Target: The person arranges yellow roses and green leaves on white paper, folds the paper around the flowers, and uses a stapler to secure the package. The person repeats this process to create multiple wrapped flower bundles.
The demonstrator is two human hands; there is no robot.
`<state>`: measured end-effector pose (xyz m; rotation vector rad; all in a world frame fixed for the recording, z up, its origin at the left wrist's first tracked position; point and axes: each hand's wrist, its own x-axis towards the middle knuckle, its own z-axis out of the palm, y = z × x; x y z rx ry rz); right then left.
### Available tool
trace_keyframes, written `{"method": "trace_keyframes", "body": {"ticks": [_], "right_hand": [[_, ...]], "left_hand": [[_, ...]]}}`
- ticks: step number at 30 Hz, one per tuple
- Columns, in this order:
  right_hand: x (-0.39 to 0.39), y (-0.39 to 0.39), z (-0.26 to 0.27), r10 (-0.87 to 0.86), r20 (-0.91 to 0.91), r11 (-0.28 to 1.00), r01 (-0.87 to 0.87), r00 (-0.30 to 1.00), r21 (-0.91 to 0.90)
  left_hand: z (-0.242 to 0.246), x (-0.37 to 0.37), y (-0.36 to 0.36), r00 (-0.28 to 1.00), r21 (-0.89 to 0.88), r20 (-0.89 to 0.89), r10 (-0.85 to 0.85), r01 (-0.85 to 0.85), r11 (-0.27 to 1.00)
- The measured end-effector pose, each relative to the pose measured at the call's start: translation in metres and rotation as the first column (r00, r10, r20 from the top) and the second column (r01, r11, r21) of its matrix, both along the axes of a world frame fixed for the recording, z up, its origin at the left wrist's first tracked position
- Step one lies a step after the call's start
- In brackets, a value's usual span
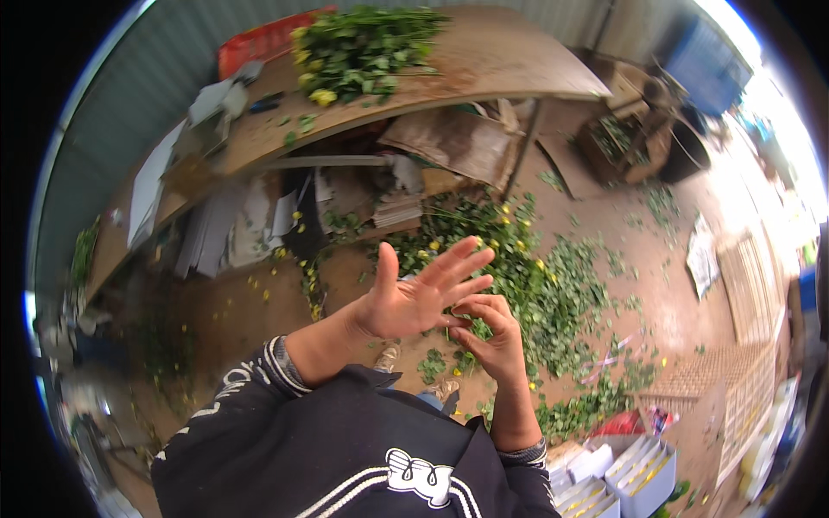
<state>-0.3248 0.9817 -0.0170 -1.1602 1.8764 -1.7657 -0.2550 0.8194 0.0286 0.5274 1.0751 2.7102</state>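
My left hand (414, 294) is held palm up in front of my chest, its fingers spread and nothing lying in it. The thumb and fingertips of my right hand (495, 330) close around the little finger of the left one. Whether something small sits between them cannot be made out. Below both hands, a heap of cut green leaves and stems with yellow blooms (563, 278) covers the floor. Ahead, a bunch of yellow roses (363, 55) lies on a wooden table (499, 52), blooms to the left and stems to the right.
A red plastic crate (259, 45) stands behind the bunch. Under the table are stacked cardboard (398, 210) and sheets. A leaf-filled carton (605, 152) and a dark bucket (690, 152) stand at the right. Lattice panels (748, 388) and boxes with yellow-edged dividers (641, 472) lie lower right.
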Motion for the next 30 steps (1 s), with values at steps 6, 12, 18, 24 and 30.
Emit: {"method": "trace_keyframes", "body": {"ticks": [6, 12, 18, 24, 30], "right_hand": [[0.059, -0.128, 0.000, 0.321, 0.074, 0.945, -0.314, 0.944, -0.096], [0.162, -0.282, 0.000, 0.572, 0.349, 0.801, -0.597, 0.742, -0.043], [0.230, -0.388, 0.019, 0.690, 0.232, 0.703, -0.711, 0.686, 0.010], [0.265, -0.466, 0.021, 0.755, 0.336, 0.594, -0.805, 0.564, 0.017], [0.244, -0.557, -0.002, 0.806, 0.408, 0.457, -0.889, 0.429, 0.031]], "left_hand": [[-0.010, 0.091, -0.093, 0.960, -0.013, -0.140, 0.243, -0.247, 0.969], [-0.012, 0.219, -0.216, 0.857, 0.198, -0.064, 0.511, -0.491, 0.848], [-0.009, 0.311, -0.296, 0.736, 0.452, -0.068, 0.673, -0.579, 0.679], [-0.022, 0.344, -0.351, 0.562, 0.262, -0.155, 0.813, -0.770, 0.582], [-0.029, 0.340, -0.421, 0.523, -0.193, -0.308, 0.795, -0.852, 0.486]]}}
